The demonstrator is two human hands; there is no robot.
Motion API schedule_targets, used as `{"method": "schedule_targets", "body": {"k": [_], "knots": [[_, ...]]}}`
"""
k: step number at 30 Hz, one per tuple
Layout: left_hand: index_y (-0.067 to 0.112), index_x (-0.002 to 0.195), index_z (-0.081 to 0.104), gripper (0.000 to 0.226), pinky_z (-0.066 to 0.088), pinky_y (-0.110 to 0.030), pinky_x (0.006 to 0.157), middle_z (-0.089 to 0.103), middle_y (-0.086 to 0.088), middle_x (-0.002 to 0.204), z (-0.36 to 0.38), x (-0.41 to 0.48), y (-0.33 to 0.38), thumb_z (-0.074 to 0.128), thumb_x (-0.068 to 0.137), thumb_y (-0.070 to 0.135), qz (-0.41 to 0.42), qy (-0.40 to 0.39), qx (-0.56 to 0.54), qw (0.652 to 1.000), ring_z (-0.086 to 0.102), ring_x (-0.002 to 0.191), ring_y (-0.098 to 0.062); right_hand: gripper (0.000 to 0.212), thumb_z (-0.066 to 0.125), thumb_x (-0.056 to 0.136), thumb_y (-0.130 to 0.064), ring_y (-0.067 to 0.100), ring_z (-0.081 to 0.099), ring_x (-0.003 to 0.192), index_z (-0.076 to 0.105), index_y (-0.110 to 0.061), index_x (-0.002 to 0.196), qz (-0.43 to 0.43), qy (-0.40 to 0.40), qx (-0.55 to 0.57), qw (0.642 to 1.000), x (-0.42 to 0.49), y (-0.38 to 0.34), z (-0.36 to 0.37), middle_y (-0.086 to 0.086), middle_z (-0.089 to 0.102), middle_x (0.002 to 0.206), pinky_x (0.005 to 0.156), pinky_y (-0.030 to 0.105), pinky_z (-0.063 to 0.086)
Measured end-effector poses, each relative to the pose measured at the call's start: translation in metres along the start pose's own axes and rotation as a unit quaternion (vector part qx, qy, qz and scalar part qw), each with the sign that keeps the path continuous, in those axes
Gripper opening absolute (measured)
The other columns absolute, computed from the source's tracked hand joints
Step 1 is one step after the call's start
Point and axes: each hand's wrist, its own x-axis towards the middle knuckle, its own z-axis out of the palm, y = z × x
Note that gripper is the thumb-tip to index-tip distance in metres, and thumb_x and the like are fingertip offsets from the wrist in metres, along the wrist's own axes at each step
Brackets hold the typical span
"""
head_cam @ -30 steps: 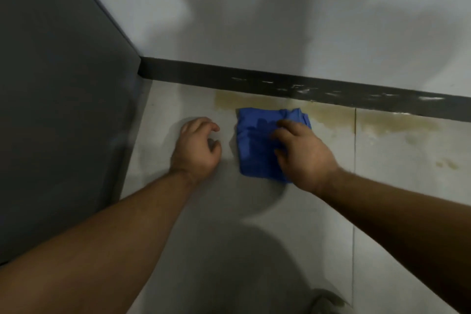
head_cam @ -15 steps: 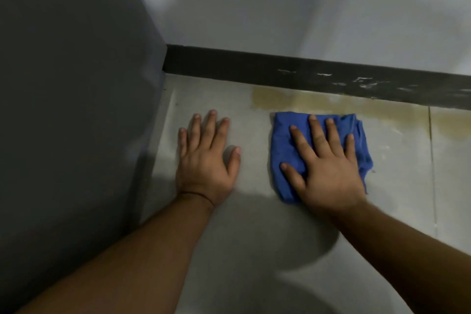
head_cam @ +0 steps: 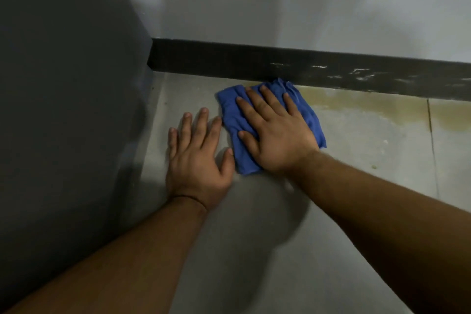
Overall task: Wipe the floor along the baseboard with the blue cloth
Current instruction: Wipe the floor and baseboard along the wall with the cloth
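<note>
The folded blue cloth (head_cam: 233, 120) lies on the grey floor (head_cam: 356, 166), its far edge touching the dark baseboard (head_cam: 229, 61). My right hand (head_cam: 277, 132) presses flat on the cloth, fingers spread and pointing toward the baseboard. My left hand (head_cam: 197, 158) rests flat on the bare floor just left of the cloth, palm down, holding nothing. A yellowish stain (head_cam: 369, 107) runs along the baseboard to the right of the cloth.
A dark grey panel (head_cam: 66, 99) stands upright at the left and meets the baseboard in a corner. A pale wall (head_cam: 280, 0) rises above the baseboard. A tile joint (head_cam: 433, 145) crosses the floor at the right.
My right hand has flattened on the cloth and pushed it forward and left, up against the baseboard. My left hand went from curled to flat on the floor.
</note>
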Motion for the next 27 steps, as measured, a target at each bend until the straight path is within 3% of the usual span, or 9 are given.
{"method": "schedule_targets", "body": {"k": [7,10,17,22,27], "knots": [[0.030,0.162,0.025,0.072,0.012,-0.055,0.128,0.017,-0.001,0.173,0.000,0.001,-0.001,0.033,0.095,0.057,0.000,-0.007,0.029,1.000,0.010,0.160,-0.027,0.065,0.022,0.103,-0.065,0.024,0.005,0.159,0.019,-0.037,0.162,0.117,0.061,0.034,0.991,-0.021,0.000,0.004,0.000,0.009,0.173,0.128,0.055,0.008],[0.031,0.162,0.024,0.073,0.010,-0.054,0.128,0.014,0.001,0.173,-0.002,0.002,0.001,0.031,0.094,0.057,-0.002,-0.017,0.027,0.999,0.007,0.160,-0.026,0.062,0.021,0.105,-0.062,0.025,0.010,0.159,0.020,-0.038,0.161,0.101,0.047,0.024,0.994,-0.043,-0.006,0.006,-0.001,0.019,0.171,0.128,0.057,0.009],[0.029,0.162,0.026,0.073,0.013,-0.056,0.127,0.016,-0.001,0.173,-0.003,0.002,0.001,0.031,0.094,0.056,0.003,-0.023,0.031,0.999,0.008,0.160,-0.028,0.067,0.011,0.103,-0.061,0.022,-0.008,0.159,0.005,-0.034,0.164,0.045,-0.001,0.030,0.999,-0.043,-0.033,0.014,-0.004,0.001,0.172,0.127,0.055,-0.004],[0.024,0.159,0.035,0.073,0.013,-0.057,0.127,0.023,-0.002,0.171,0.000,0.000,0.001,0.038,0.092,0.052,0.003,-0.002,0.010,1.000,0.014,0.159,-0.029,0.070,0.019,0.100,-0.060,0.023,0.004,0.160,0.012,-0.032,0.164,-0.015,0.005,0.001,1.000,-0.001,-0.017,0.005,-0.002,0.011,0.173,0.128,0.054,0.000],[0.026,0.159,0.035,0.074,0.015,-0.058,0.126,0.025,-0.003,0.171,0.001,0.001,0.002,0.040,0.090,0.055,0.004,0.005,0.014,1.000,0.016,0.159,-0.030,0.074,0.014,0.098,-0.070,0.020,0.007,0.160,0.008,-0.036,0.164,0.004,0.014,-0.002,1.000,0.014,0.006,0.000,-0.003,0.012,0.173,0.127,0.053,-0.001]]}}
